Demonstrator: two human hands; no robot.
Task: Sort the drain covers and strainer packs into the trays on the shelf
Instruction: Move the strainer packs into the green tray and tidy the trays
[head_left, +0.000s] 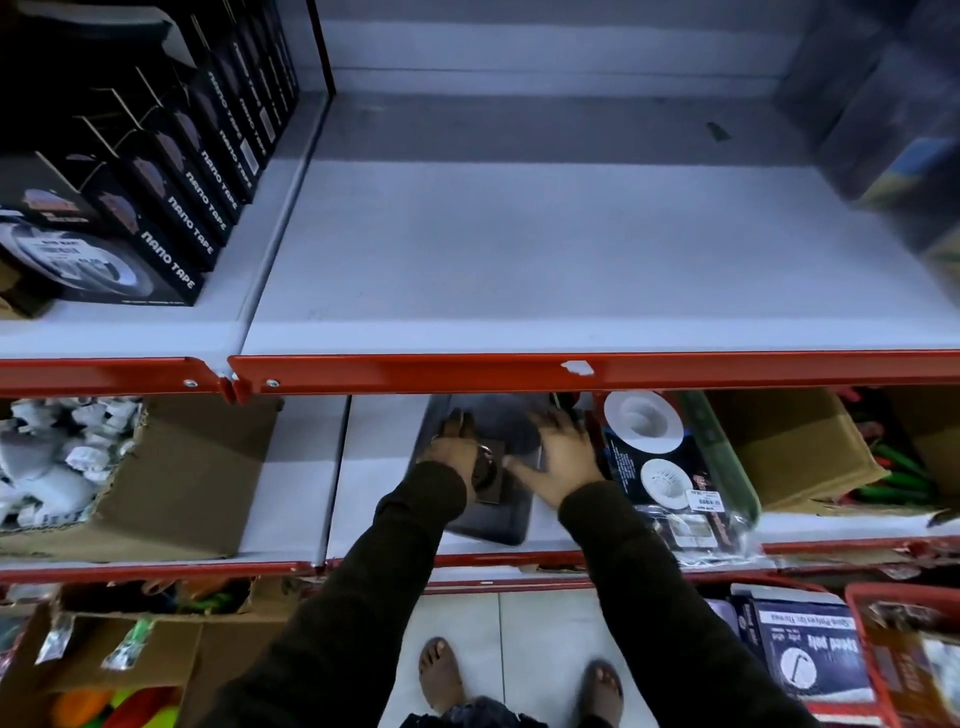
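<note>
A dark grey tray (493, 519) lies on the lower shelf under the red shelf lip. My left hand (452, 452) is over its left side, closed on a square metal drain cover (488, 475). My right hand (563, 457) is spread flat with fingers apart over the tray's right part, holding nothing. Just right of it a green tray (727, 457) holds strainer packs (654, 462), black cards with white round strainers. The back of the grey tray is hidden by the upper shelf.
The upper shelf (519, 260) above is bare in the middle, with black Nano Tape boxes (171, 171) at left. Cardboard boxes (197, 467) flank the trays on the lower shelf. A red basket (904, 654) of packs stands at bottom right, my feet below.
</note>
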